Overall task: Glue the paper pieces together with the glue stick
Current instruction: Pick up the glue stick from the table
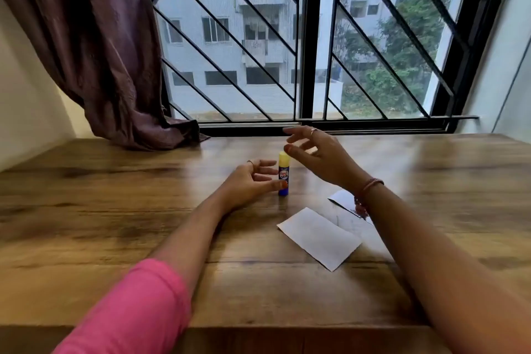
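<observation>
- Glue stick (283, 174) upright on wooden table (115, 210) at centre of frame; blue body, yellow cap on.
- Left hand (253, 181) resting on table just left of glue stick, fingers loosely spread, thumb tip touching or nearly touching the tube's lower part.
- Right hand (316, 152) raised above and right of glue stick, fingers spread, holding nothing; ring on one finger, bangle at wrist.
- White paper piece (319, 238) flat on table, lower right of centre.
- Second paper piece (343, 200) behind it, partly hidden by right forearm.
- Pink sleeve (129, 310) at lower left.
- Brown curtain (100, 52) upper left; barred window (304, 37) across top.
</observation>
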`<state>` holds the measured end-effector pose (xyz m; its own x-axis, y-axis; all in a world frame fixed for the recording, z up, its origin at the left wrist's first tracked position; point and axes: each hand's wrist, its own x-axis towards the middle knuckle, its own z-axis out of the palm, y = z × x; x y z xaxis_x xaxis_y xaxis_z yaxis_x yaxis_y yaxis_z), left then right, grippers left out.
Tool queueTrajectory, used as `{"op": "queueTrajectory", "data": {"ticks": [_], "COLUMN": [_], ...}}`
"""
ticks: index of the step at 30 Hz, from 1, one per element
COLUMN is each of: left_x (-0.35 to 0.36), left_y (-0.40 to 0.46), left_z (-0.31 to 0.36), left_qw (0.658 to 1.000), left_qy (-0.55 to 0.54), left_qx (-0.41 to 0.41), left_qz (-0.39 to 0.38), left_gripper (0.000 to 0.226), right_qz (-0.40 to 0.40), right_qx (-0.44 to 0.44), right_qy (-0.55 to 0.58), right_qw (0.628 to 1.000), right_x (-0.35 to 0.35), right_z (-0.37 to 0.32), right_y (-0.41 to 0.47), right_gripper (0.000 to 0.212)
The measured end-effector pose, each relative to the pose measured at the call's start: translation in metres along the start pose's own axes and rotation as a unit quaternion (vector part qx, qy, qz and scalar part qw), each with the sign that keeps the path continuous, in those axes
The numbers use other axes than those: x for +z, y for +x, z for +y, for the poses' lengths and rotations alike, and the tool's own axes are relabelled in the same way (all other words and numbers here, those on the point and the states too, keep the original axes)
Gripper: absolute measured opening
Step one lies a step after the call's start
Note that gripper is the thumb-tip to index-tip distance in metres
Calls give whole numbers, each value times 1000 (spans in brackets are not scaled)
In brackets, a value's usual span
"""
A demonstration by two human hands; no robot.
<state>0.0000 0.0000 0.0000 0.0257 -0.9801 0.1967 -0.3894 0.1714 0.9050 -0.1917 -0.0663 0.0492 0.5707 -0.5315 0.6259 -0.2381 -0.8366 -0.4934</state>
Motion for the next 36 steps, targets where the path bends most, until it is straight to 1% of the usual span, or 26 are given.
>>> {"op": "queueTrajectory", "data": {"ticks": [3,6,8,10,12,14,16,19,22,25,29,32,34,36], "left_x": [4,10,12,15,16,18,19,20,18,14,11,13,13,13], "left_y": [0,-2,-3,-6,-6,-8,-9,-11,-14,-17,-20,-22,-22,-21], "left_z": [3,5,6,9,13,18,21,26,32,35,37,40,41,41], "left_qw": [1000,999,998,996,994,991,989,985,984,986,988,985,982,981], "left_qy": [-13,-5,21,34,11,-19,-12,9,-6,-11,-7,19,23,27], "left_qx": [14,35,55,74,92,104,121,144,151,148,144,156,167,174], "left_qz": [0,-6,9,34,58,77,89,99,93,76,62,68,80,87], "left_gripper": [59,48,42,35,27,24,25,23,21,20,21,20,21,23], "right_qz": [-11,-19,-19,-2,15,25,35,59,69,45,-18,-37,-17,14], "right_qx": [-16,-14,-7,11,39,68,87,86,71,67,77,73,77,87], "right_qy": [-52,-57,-52,-18,40,112,159,175,198,214,255,242,211,159], "right_qw": [998,998,998,1000,998,991,983,979,975,974,964,967,974,983], "right_x": [5,12,15,16,16,15,14,14,11,5,-5,-9,-8,-5], "right_z": [-1,1,4,3,2,-2,-6,-13,-20,-26,-28,-30,-32,-34], "right_y": [-1,-6,-7,-7,-6,-6,-8,-11,-11,-13,-14,-16,-15,-15], "right_gripper": [39,33,32,31,32,31,25,17,17,19,28,32,33,29]}}
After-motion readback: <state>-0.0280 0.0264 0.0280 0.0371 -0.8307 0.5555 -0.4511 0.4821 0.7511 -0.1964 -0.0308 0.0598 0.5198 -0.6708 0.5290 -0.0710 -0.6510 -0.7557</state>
